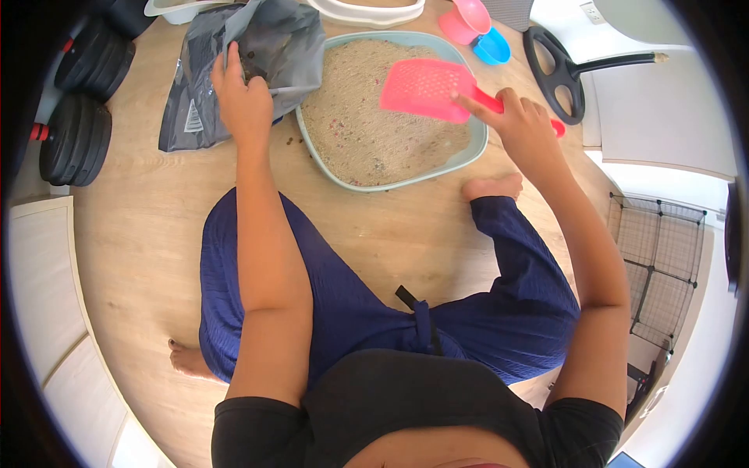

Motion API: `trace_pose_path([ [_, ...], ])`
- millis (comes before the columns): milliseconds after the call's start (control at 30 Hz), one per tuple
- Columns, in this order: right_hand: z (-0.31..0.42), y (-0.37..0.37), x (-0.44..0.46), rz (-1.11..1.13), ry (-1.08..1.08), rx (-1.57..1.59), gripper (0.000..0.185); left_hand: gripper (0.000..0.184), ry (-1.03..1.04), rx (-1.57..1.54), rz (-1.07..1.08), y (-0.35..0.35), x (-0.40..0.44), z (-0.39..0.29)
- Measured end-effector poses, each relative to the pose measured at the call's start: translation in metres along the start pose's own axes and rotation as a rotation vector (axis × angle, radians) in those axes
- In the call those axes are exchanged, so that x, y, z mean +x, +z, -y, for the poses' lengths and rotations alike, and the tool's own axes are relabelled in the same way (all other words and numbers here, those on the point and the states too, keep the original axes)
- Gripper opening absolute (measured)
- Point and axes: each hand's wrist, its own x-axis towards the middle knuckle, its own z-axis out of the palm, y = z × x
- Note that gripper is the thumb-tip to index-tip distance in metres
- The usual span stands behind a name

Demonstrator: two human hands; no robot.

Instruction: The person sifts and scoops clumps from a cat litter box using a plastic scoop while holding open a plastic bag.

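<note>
A pink slotted scoop [425,88] hangs level over a pale green tray [312,156] of beige litter [367,140]. My right hand [511,121] is wrapped round the scoop's handle, with the index finger stretched along it. At the tray's left, my left hand [244,97] holds the near edge of an open grey plastic bag [191,97]. Dark bits show inside the bag's mouth. A few brown crumbs lie on the floor between bag and tray.
Beyond the tray are a white rim [370,14], a pink cup [466,21] and a blue cup [491,47]. Black weights [76,140] stand at the left. A black stand [555,74] and a wire rack [655,265] are at the right.
</note>
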Motion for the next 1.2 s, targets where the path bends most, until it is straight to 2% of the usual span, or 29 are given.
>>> trace_pose_path([
  [133, 0.011, -0.024, -0.004, 0.051, -0.112, 0.084, 0.08, 0.058, -0.027, -0.004, 0.016, 0.0, -0.001, -0.003],
  [233, 0.021, -0.036, 0.003, 0.141, -0.23, 0.221, 0.097, 0.058, -0.005, -0.008, 0.003, 0.002, -0.001, -0.001],
  [300, 0.031, -0.033, 0.008, 0.094, -0.317, 0.234, 0.112, 0.058, -0.004, 0.008, 0.012, 0.0, -0.001, 0.0],
  [333, 0.035, -0.031, 0.011, 0.09, -0.318, 0.237, 0.112, 0.058, -0.003, 0.012, 0.01, 0.0, 0.0, 0.0],
  [400, 0.04, -0.026, 0.019, 0.05, -0.425, 0.139, 0.076, 0.058, 0.006, 0.001, 0.012, 0.0, 0.0, 0.001],
  [633, 0.047, 0.001, 0.034, 0.014, -0.537, 0.11, 0.073, 0.059, -0.009, 0.014, 0.013, 0.0, 0.0, 0.0],
  [700, 0.048, 0.008, 0.037, 0.062, -0.537, 0.147, 0.086, 0.059, 0.009, 0.001, 0.006, 0.0, 0.0, 0.001],
  [733, 0.048, 0.011, 0.038, 0.059, -0.54, 0.15, 0.086, 0.059, 0.008, 0.006, 0.004, 0.0, 0.0, 0.002],
  [800, 0.047, 0.015, 0.038, 0.024, -0.513, 0.133, 0.066, 0.059, 0.01, -0.004, 0.009, 0.0, 0.0, 0.001],
  [900, 0.036, 0.017, 0.039, 0.037, -0.497, 0.104, 0.061, 0.059, -0.004, 0.016, 0.017, 0.001, -0.001, 0.001],
  [1200, -0.003, 0.041, 0.021, 0.022, -0.402, -0.002, 0.066, 0.059, 0.0, 0.018, 0.026, 0.0, -0.001, 0.0],
])
